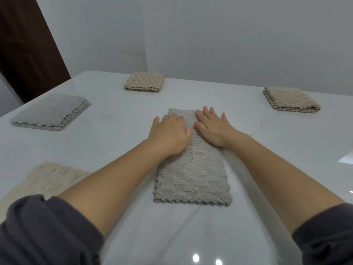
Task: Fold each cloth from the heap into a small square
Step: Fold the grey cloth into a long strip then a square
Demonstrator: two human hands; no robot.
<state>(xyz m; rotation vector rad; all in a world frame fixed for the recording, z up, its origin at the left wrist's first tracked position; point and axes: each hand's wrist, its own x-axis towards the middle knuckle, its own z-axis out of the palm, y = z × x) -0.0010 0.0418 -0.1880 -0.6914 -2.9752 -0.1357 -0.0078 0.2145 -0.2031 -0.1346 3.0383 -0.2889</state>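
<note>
While the cloth (193, 178) lies beneath them, left hand (170, 134) and right hand (214, 129) press with flat fingers (206, 114).

Left grip (169, 133) and right grip (213, 128) lie flat.

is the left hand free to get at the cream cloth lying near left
Probably yes: the left hand lies flat on the middle cloth, holding nothing, and the cream cloth lies close on its left, nothing between.
</note>
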